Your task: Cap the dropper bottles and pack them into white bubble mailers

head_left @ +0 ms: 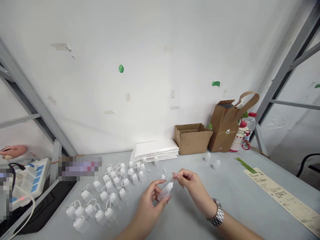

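White plastic dropper bottles with looped, tethered caps are spread in a loose cluster across the left side of the grey tabletop, most of them upright. Behind them and nearer the middle, a stack of flat white packets is set against the wall. In front of it, the small translucent white squeeze bottle with a tapered nozzle is held by the left hand, narrowly gripped between thumb and fingers above the tabletop, its nozzle tilted up towards the right. The fingertips of the right hand are brought together in a narrow shape at the nozzle's tip; whether anything small is pinched there cannot be told. The step in hand is judged to be fine work at the nozzle, with the body steadied by one hand and the tip worked by the other. For the next move, a firm but unsqueezed hold on the soft body seems called for, with the fingertips kept in line with the narrow tip, since tilt or slip could easily spoil the alignment. Further right, two small translucent white bottles without visible tethers are left standing apart, near the open brown cardboard box.
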`<state>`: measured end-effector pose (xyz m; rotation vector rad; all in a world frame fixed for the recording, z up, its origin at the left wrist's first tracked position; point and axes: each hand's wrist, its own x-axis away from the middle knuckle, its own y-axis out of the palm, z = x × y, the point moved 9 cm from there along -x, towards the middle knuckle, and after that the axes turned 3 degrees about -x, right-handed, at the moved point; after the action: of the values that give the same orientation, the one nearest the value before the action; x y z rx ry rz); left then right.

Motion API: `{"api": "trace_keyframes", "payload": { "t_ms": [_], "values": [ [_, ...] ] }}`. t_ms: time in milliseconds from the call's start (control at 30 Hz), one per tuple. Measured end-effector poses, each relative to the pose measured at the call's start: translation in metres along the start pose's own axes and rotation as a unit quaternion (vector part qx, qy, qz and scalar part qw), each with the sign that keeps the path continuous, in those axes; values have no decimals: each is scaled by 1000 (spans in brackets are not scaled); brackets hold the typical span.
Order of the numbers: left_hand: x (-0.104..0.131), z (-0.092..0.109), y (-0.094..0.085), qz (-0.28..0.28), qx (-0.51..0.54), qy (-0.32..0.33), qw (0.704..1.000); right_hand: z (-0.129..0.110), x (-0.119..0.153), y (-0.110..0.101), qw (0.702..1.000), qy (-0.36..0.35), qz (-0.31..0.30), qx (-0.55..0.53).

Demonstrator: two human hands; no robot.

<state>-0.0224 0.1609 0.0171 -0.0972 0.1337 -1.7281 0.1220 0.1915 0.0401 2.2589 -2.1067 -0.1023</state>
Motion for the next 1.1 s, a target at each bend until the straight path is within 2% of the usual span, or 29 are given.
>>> {"api": "trace_keyframes", "payload": {
  "t_ms": [533, 900, 1100],
  "values": [
    [0, -5, 2, -6, 5, 2, 1000, 3, 2, 0, 999, -16, 19, 23],
    [0, -9, 4, -12, -23, -1, 1000, 19, 2, 3, 999, -21, 16, 31],
    [-2, -9, 5, -18, -8, 6, 1000, 12, 3, 5, 999, -27, 11, 26]
  ]
}}
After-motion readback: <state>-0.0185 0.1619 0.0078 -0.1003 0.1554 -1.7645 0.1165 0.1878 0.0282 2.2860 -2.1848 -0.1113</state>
